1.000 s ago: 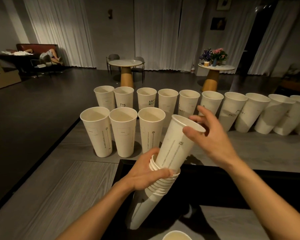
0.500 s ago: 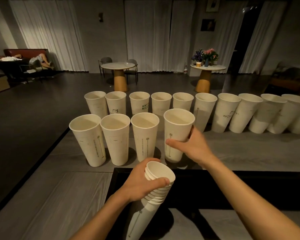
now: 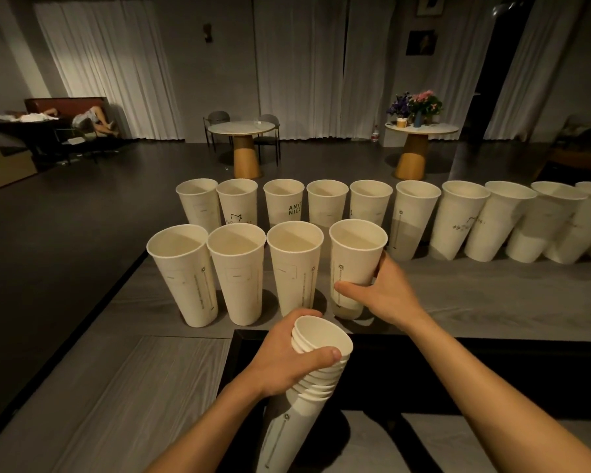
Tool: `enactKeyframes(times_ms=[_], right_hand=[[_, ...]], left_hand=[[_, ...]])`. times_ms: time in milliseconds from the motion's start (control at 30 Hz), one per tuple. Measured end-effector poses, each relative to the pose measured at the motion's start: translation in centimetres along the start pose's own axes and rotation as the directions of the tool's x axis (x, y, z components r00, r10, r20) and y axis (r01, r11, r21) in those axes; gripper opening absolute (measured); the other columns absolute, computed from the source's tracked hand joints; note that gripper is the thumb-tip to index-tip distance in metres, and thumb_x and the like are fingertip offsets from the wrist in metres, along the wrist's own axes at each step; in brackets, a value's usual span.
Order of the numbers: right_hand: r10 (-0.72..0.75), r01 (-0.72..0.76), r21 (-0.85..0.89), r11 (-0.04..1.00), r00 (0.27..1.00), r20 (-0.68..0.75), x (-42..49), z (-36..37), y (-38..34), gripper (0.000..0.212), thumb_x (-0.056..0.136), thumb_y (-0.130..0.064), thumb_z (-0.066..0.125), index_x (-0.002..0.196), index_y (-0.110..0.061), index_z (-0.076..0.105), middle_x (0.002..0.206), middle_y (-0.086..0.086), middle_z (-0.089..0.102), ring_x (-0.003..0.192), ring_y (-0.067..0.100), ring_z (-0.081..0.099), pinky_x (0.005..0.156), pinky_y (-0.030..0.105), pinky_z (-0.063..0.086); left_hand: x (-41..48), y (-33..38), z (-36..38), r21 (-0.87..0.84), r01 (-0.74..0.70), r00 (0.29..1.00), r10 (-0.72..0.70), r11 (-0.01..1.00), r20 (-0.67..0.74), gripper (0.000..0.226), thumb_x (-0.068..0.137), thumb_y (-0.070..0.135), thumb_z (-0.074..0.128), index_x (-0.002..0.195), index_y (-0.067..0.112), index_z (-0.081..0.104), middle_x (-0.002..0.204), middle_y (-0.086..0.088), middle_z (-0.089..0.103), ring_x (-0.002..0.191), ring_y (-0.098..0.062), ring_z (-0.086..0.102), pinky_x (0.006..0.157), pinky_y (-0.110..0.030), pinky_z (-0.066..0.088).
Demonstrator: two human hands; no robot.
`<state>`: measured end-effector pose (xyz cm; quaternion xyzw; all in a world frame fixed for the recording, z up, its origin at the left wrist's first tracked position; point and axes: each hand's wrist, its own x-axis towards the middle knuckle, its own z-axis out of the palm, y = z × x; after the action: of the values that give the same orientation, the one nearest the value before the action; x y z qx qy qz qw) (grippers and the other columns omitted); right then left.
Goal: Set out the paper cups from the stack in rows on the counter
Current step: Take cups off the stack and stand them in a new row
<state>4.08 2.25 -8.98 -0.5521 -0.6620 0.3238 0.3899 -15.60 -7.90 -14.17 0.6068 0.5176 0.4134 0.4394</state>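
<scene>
My left hand [image 3: 287,361] grips a stack of white paper cups [image 3: 307,380] near its top, tilted over the dark recess. Curled round the lower half of a single paper cup [image 3: 355,257], my right hand [image 3: 386,295] holds it upright on the grey counter [image 3: 458,295]. That cup stands as the right end of the near row, beside three upright cups [image 3: 236,268]. Behind them runs a far row of several cups [image 3: 413,216] that stretches to the right edge of the view.
A black-edged recess [image 3: 492,370] cuts into the counter just in front of me. The counter's left edge [image 3: 116,295] drops to a dark floor. Two round tables [image 3: 241,131] with chairs and flowers [image 3: 417,104] stand far back.
My right hand pulled the top cup off the stack, carried it forward and set it down at the right end of the near row. The stack dropped lower in my left hand.
</scene>
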Motion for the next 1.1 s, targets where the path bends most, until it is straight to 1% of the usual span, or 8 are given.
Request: enactKeyframes(times_ms=[167, 267, 333, 400, 500, 600, 800, 1100], right_hand=[[0.014, -0.014, 0.003, 1.000, 1.000, 0.025, -0.5, 0.0, 0.0, 0.087, 0.067, -0.031, 0.094, 0.139, -0.021, 0.047, 0.137, 0.001, 0.061, 0.125, 0.019, 0.057, 0.097, 0.036, 0.051], [0.067, -0.063, -0.047, 0.997, 0.995, 0.080, -1.5, -0.4, 0.4, 0.101, 0.063, -0.045, 0.094, 0.146, -0.021, 0.041, 0.147, 0.002, 0.054, 0.132, 0.020, 0.053, 0.103, 0.039, 0.049], [0.107, -0.107, -0.096, 0.990, 0.994, -0.011, -3.0, -1.4, -0.1, 0.106, 0.072, -0.056, 0.085, 0.155, -0.019, 0.032, 0.150, 0.006, 0.049, 0.133, 0.022, 0.051, 0.105, 0.041, 0.048], [0.044, -0.055, -0.141, 0.989, 0.996, -0.076, -4.8, -2.3, -1.1, 0.088, 0.084, -0.063, 0.070, 0.153, -0.019, 0.038, 0.141, 0.005, 0.051, 0.125, 0.020, 0.054, 0.100, 0.038, 0.049], [0.000, 0.070, -0.364, 0.929, 0.982, 0.188, -7.5, -2.8, -2.7, 0.073, 0.083, -0.085, 0.043, 0.130, -0.033, 0.058, 0.120, -0.001, 0.055, 0.112, 0.019, 0.055, 0.093, 0.038, 0.049], [0.106, 0.144, -0.529, 0.836, 0.904, 0.414, -8.7, -2.5, -2.4, 0.079, 0.075, -0.093, 0.032, 0.129, -0.040, 0.056, 0.121, 0.000, 0.056, 0.114, 0.018, 0.049, 0.093, 0.039, 0.048], [0.014, 0.142, -0.454, 0.879, 0.946, 0.323, -10.3, -4.7, -2.5, 0.056, 0.088, -0.076, 0.047, 0.112, -0.026, 0.051, 0.104, -0.006, 0.044, 0.110, 0.016, 0.043, 0.085, 0.031, 0.039], [-0.100, 0.176, -0.346, 0.922, 0.969, 0.225, -10.6, -8.5, -2.4, 0.059, 0.079, -0.074, 0.058, 0.114, -0.027, 0.052, 0.108, -0.007, 0.044, 0.108, 0.011, 0.045, 0.084, 0.029, 0.043]], left_hand=[[-0.2, 0.3, 0.4, 0.002, 0.015, 1.000, -0.015, 1.000, -0.011, 0.083, 0.057, 0.060, 0.085, 0.129, 0.028, 0.059, 0.117, 0.005, 0.070, 0.106, -0.004, 0.068, 0.085, -0.017, 0.052], [-0.3, 0.7, 0.7, -0.008, 0.008, 1.000, -0.009, 1.000, -0.025, 0.083, 0.053, 0.057, 0.088, 0.125, 0.025, 0.061, 0.113, 0.005, 0.071, 0.102, -0.002, 0.068, 0.083, -0.018, 0.053], [-0.3, 0.8, 0.9, -0.008, -0.001, 0.999, 0.001, 1.000, -0.037, 0.084, 0.050, 0.054, 0.092, 0.122, 0.024, 0.062, 0.111, 0.006, 0.072, 0.102, -0.002, 0.069, 0.083, -0.019, 0.053], [-0.1, 1.0, 1.2, 0.014, -0.012, 0.999, 0.012, 1.000, -0.039, 0.086, 0.047, 0.053, 0.096, 0.122, 0.026, 0.062, 0.113, 0.006, 0.072, 0.106, -0.007, 0.069, 0.087, -0.024, 0.056], [0.5, 1.7, 2.6, 0.022, -0.040, 0.999, 0.041, 0.999, -0.031, 0.086, 0.048, 0.044, 0.099, 0.122, 0.025, 0.061, 0.114, 0.005, 0.074, 0.109, -0.011, 0.071, 0.094, -0.034, 0.058], [0.7, 2.9, 4.4, 0.037, -0.096, 0.995, 0.097, 0.995, -0.025, 0.076, 0.053, 0.034, 0.097, 0.120, 0.023, 0.061, 0.113, 0.007, 0.074, 0.108, -0.009, 0.071, 0.091, -0.029, 0.058], [0.8, 4.2, 6.2, 0.068, -0.146, 0.989, 0.148, 0.987, -0.027, 0.079, 0.052, 0.038, 0.096, 0.121, 0.026, 0.061, 0.117, 0.003, 0.073, 0.111, -0.011, 0.071, 0.096, -0.040, 0.059], [1.6, 7.8, 8.3, 0.105, -0.202, 0.979, 0.204, 0.974, -0.014, 0.077, 0.056, 0.035, 0.097, 0.125, 0.026, 0.062, 0.117, 0.007, 0.074, 0.111, -0.009, 0.071, 0.097, -0.043, 0.059]])
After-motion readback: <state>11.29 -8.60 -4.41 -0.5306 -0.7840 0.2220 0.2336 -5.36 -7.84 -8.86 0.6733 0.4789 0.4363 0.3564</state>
